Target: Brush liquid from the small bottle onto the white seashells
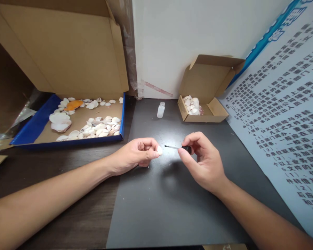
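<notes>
Left hand (135, 156) pinches a small white seashell (160, 150); right of it, right hand (206, 163) grips a slim black-capped brush (173, 147); slack fingers might drop either

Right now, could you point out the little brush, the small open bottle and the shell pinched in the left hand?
Brush (173, 147): head view, on its thin shaft.
Bottle (160, 111): head view, on the middle of its whitish body.
Shell (160, 150): head view, on its exposed pale surface.
</notes>
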The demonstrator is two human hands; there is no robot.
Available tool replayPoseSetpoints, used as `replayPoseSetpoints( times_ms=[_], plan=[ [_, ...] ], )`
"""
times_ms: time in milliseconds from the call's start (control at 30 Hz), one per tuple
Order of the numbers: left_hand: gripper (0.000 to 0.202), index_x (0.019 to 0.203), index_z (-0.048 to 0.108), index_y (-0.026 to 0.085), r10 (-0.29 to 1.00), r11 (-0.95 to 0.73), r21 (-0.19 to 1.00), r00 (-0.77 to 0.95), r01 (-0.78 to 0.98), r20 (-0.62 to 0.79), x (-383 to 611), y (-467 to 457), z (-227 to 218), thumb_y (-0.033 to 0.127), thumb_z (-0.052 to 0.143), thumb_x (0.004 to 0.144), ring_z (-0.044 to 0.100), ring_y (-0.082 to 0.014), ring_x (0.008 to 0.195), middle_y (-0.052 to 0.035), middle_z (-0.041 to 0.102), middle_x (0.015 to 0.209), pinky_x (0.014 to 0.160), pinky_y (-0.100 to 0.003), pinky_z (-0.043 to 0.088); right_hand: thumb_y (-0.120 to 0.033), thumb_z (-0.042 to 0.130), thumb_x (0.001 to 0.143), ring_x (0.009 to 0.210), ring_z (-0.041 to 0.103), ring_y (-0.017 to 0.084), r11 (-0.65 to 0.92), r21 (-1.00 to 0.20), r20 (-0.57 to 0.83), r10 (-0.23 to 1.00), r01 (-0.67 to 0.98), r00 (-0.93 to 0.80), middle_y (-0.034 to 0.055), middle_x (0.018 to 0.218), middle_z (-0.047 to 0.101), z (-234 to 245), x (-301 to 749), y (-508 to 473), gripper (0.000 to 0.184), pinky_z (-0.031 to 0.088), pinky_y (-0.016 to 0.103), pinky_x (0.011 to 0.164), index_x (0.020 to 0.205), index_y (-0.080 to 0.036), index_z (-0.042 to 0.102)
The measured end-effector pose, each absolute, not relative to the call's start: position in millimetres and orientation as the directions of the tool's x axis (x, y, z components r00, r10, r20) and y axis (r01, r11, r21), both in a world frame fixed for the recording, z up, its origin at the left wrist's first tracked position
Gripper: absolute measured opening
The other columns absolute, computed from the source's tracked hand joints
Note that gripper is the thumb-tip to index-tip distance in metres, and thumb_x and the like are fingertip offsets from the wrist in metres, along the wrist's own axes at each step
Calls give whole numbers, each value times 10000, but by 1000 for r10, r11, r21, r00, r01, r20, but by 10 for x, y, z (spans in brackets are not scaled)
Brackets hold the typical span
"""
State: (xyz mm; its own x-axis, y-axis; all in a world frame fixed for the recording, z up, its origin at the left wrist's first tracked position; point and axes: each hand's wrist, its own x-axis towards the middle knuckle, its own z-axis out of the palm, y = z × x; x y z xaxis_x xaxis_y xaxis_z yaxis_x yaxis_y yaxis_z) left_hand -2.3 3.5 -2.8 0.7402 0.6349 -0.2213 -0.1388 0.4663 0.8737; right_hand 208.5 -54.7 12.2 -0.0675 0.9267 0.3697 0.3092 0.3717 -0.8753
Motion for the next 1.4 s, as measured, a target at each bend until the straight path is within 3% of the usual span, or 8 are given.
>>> replayPoseSetpoints(
  times_ms=[600,800,1000,1133,1400],
  plan=[
    [236,798,620,138,615,470,873,758,-131,-217,-27,35,-16,306,785,784,269,-22,464,94,391,542,440,-158,225,-188,635,862,537,432,91,371,-868,368,927,330,-75,-72,655,456,122,2080,-534,125,380,225,495,884,-242,525],
    [250,800,570,158,634,482,866,735,-132,-241,-30,27,-6,286,783,769,385,-29,422,79,494,565,426,-162,381,-193,569,897,511,419,86,356,-897,343,934,261,-94,-74,659,444,108,2077,-524,77,365,227,478,896,-241,508],
    [263,833,540,171,617,509,851,745,-131,-254,-45,32,-5,278,772,773,454,-29,362,53,617,654,377,-163,428,-187,564,892,521,412,90,369,-891,356,929,264,-98,-70,668,440,108,2068,-542,87,368,230,481,894,-243,498],
    [256,825,541,165,622,510,849,741,-137,-253,-45,38,-3,273,768,776,468,-27,353,54,625,658,367,-154,435,-179,620,853,533,409,97,368,-861,356,929,350,-100,-69,662,425,114,2062,-540,142,368,230,478,874,-243,494],
    [272,798,512,166,620,508,851,743,-137,-251,-53,36,-1,268,764,780,484,-29,344,47,635,656,346,-133,393,-168,607,846,543,398,99,396,-853,380,918,340,-117,-63,684,417,97,2059,-538,166,363,222,468,863,-250,464]
  ],
)
